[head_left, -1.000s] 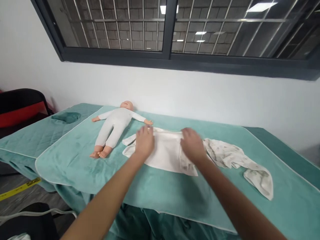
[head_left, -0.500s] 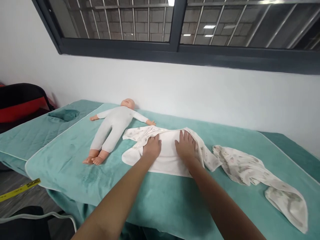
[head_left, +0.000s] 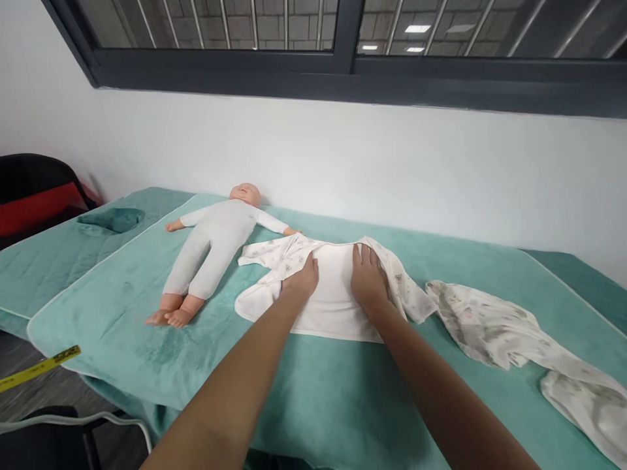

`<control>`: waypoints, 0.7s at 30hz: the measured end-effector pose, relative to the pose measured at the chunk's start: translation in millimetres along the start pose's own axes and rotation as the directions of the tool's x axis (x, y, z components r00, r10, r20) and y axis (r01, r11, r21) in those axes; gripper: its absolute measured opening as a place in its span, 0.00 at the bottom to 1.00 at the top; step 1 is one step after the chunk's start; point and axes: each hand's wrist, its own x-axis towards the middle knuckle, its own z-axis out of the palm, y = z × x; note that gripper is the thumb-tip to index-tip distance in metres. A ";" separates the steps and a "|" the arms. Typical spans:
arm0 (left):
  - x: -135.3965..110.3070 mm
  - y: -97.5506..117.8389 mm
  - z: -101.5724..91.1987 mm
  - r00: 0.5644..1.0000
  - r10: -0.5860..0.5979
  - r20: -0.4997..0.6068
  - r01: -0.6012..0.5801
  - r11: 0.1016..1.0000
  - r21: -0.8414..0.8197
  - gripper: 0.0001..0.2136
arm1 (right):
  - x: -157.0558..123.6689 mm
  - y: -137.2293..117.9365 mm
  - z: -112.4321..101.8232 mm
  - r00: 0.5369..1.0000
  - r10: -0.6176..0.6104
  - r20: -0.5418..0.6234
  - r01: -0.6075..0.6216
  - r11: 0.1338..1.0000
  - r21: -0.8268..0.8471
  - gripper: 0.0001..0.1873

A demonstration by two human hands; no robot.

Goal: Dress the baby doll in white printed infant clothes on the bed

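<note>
Left hand [head_left: 301, 277]: palm down, fingers stretched out and close together, nothing clasped, pressed flat on white soft-knit baby garment [head_left: 333, 297]. Right hand [head_left: 367, 277]: same pose, flat and unclenched, just beside the left at three o'clock, a strip of white fabric between the two.

Garment: spread on the middle of the bed, smooth plain white panel with a neat hemmed near edge, rounded lobe at nine o'clock. Outer flaps folded back on both sides, showing a small grey-green print, too fine to make out; left flap bunched at ten o'clock of the left hand, right flap draped at three o'clock of the right hand.

At three to four o'clock of the garment, apart from it: crumpled white printed cloth [head_left: 494, 323], long, wrinkled, trailing toward the right frame edge.

At ten o'clock, close to the bunched flap: plastic baby doll in a pale grey bodysuit [head_left: 215, 238], on its back, arms out, bare feet toward the near edge.

Underneath all: teal plush blanket with white piping [head_left: 147, 313], rounded corner, over a quilted teal mattress cover [head_left: 44, 267]. Dark green rumpled cloth [head_left: 115, 219] at nine o'clock of the doll.

Farther at nine o'clock: black-and-red chair [head_left: 34, 196]. At eight o'clock, low: yellow tape strip with black marks [head_left: 39, 369], unreadable. At twelve o'clock: white wall, dark-framed window [head_left: 343, 72].
</note>
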 end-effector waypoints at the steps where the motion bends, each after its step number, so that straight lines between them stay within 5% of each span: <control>1: 0.9 0.5 0.6 1.000 -0.005 0.001 0.005 1.000 -0.001 0.25 | 0.3 0.0 1.5 1.000 -0.003 -0.012 0.003 1.000 0.005 0.35; 13: 3.8 5.4 -0.4 0.998 -0.015 0.058 0.013 0.999 0.039 0.24 | 9.9 -8.0 4.3 0.991 -0.048 0.127 0.055 0.997 -0.052 0.26; 21: -42.7 8.4 0.3 0.997 0.071 0.026 -0.073 0.994 0.086 0.24 | 2.8 -29.0 -2.3 0.962 -0.228 0.148 0.237 0.970 -0.045 0.25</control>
